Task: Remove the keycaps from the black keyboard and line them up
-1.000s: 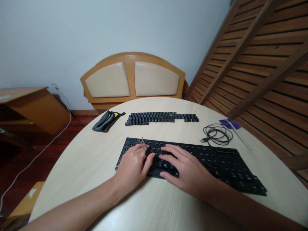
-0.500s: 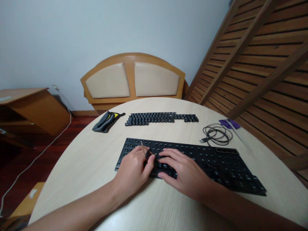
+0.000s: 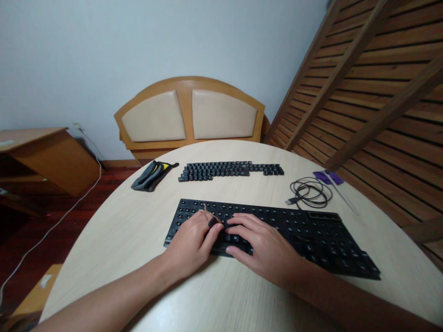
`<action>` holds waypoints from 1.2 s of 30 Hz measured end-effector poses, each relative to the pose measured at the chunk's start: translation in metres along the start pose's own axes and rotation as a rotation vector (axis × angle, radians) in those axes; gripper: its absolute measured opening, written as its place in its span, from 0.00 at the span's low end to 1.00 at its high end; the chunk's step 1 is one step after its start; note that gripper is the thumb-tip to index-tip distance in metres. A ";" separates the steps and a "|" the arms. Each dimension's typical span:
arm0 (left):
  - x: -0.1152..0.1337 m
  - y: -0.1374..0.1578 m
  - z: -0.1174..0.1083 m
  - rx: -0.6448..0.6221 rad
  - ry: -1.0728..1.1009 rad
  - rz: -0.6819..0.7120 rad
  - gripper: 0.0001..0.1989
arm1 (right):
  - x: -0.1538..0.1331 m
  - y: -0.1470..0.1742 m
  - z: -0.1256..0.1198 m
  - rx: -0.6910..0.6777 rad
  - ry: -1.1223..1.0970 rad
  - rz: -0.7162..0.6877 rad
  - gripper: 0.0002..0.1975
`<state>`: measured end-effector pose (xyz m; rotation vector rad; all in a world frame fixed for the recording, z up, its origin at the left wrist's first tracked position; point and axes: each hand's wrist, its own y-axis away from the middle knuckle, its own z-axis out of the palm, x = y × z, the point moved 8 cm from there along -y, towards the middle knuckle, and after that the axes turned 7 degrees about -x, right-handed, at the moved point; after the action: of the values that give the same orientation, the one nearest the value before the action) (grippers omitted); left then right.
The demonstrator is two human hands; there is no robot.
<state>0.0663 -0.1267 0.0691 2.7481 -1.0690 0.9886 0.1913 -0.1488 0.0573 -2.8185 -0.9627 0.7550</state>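
A black keyboard (image 3: 277,221) lies in front of me, with many of its key places stripped down to bare switches. A few keycaps (image 3: 236,238) sit on its lower rows near my fingers. My left hand (image 3: 192,235) is closed over the left part of the keyboard. Between thumb and fingers it grips a small dark block (image 3: 212,222), and a thin tan tip sticks up by the fingers; its kind is unclear. My right hand (image 3: 259,240) rests on the keyboard's middle with fingers apart, holding nothing that I can see. Its fingertips are close to the left thumb.
Loose black keycaps (image 3: 221,169) lie in rows farther back on the round table (image 3: 114,235). A grey and yellow pouch (image 3: 152,175) is at the left. To the right are a coiled USB cable (image 3: 311,192), a purple cloth (image 3: 321,176) and a thin rod (image 3: 344,196).
My left hand has shifted very slightly while keeping hold of the small dark block. The right hand stays about where it was. The whole view has drifted a little.
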 end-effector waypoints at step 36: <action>-0.007 -0.001 0.001 0.007 -0.099 -0.008 0.18 | 0.004 -0.001 -0.001 0.078 -0.039 0.004 0.09</action>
<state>0.0634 -0.1223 0.0643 2.8319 -1.0680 0.8655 0.1936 -0.1453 0.0567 -2.7491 -0.9127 0.8326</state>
